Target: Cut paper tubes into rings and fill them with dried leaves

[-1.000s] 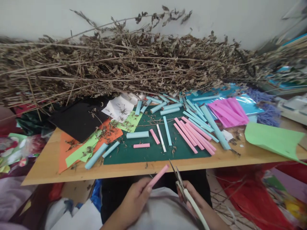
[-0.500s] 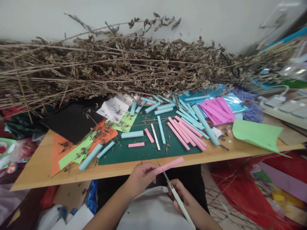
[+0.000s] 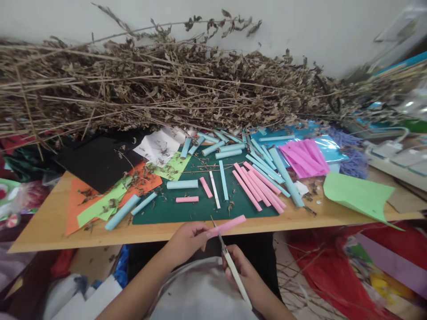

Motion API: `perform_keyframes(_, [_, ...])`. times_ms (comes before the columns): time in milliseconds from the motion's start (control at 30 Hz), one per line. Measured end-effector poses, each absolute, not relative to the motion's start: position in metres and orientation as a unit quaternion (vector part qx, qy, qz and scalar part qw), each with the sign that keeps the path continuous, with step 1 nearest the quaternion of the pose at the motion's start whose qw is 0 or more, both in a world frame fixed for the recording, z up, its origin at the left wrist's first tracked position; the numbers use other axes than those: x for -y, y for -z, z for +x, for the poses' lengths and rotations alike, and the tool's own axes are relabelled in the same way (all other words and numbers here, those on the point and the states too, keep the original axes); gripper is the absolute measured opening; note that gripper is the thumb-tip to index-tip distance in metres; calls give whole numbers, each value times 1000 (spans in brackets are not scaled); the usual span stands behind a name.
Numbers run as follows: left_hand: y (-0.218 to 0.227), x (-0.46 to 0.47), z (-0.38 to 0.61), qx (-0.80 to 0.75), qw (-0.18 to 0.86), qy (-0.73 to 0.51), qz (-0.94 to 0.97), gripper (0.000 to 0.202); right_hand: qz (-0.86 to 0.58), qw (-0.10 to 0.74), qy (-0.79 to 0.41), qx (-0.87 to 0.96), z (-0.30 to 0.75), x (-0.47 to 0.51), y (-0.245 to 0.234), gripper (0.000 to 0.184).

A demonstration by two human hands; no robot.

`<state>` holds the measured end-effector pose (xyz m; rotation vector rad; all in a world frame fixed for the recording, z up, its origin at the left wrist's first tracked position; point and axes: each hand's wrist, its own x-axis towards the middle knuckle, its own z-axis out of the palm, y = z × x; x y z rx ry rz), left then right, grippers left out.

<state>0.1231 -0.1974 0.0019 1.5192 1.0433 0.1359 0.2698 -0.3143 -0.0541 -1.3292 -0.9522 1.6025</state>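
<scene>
Between the fingers and thumb of my left hand [image 3: 190,240] is one end of a pink paper roll [image 3: 231,225], slanting up to the right. My right hand [image 3: 242,266] is closed around white-handled scissors [image 3: 236,276]. Their metal blades cross the pink roll close to my left fingertips; whether they have cut into it cannot be made out. Both hands are in front of the table's near edge, over my lap. Beyond them, a green cutting mat [image 3: 196,213] bears short pink rolls [image 3: 187,199], longer pink rolls [image 3: 247,190], a white strip [image 3: 215,190] and several blue rolls [image 3: 182,184].
Dried leafy stems [image 3: 187,93] are heaped along the wall. Black sheet [image 3: 100,164], orange paper [image 3: 74,209] and green strips lie left on the wooden table [image 3: 40,231]. Pink sheets [image 3: 303,158], a curled green sheet [image 3: 356,195] and a power strip [image 3: 400,162] are on the right.
Both hands, with the pink roll and scissors, appear a little farther left and higher. The camera view has shifted slightly as well. The hold of each hand looks the same.
</scene>
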Motion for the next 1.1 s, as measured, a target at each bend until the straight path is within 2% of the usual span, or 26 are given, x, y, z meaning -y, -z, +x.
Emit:
perform_keyframes(333, [2, 179, 128, -439, 638, -86, 627, 28, -558, 400, -618, 383, 266, 304, 47, 42])
perform_keyframes(600, [3, 176, 126, -437, 640, -74, 628, 32, -539, 396, -638, 381, 264, 304, 39, 41])
perform_keyframes(900, [4, 178, 124, -433, 639, -77, 631, 29, -558, 411, -607, 389, 258, 313, 50, 37])
perform_keyframes(1100, [-1, 177, 124, -437, 617, -65, 652, 28, -550, 408, -595, 421, 262, 311, 49, 41])
